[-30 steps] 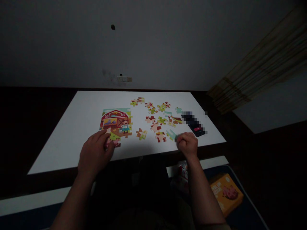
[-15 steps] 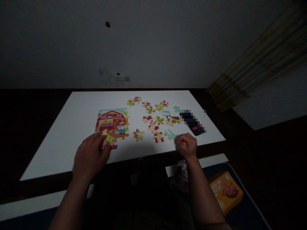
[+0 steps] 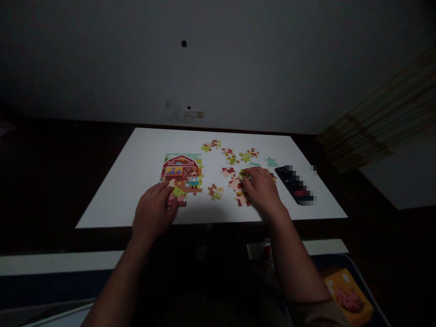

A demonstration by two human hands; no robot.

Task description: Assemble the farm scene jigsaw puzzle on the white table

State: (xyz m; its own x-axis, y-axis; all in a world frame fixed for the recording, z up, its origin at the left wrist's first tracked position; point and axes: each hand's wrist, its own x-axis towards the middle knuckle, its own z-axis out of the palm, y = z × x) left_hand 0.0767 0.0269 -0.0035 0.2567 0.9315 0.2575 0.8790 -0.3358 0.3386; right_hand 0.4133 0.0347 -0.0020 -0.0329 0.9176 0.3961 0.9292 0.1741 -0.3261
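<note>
The joined part of a jigsaw puzzle point(image 3: 180, 172), with a red barn and a figure, lies flat at the left of the table. My left hand point(image 3: 155, 210) rests over its lower left edge, fingers lying flat and thumb apart. My right hand point(image 3: 264, 190) is among the loose pieces, with thumb and fingers closed at a green puzzle piece point(image 3: 243, 174). It partly covers the pieces beneath it. A brown and green pair of pieces point(image 3: 215, 192) lies between the hands. Just left of my right hand is a pink and brown piece point(image 3: 242, 200).
Several loose pieces point(image 3: 232, 160) are scattered farther back, and a joined pair point(image 3: 211, 145) lies near the far edge. A dark phone-like object point(image 3: 289, 181), partly blurred, lies right of my right hand. Below the white table point(image 3: 112, 200), an orange box point(image 3: 350, 295) sits on a blue surface.
My right hand has moved from a fist at the table's front edge, forward and left onto the loose pieces. My left hand stays on the joined puzzle. The whole view has shifted.
</note>
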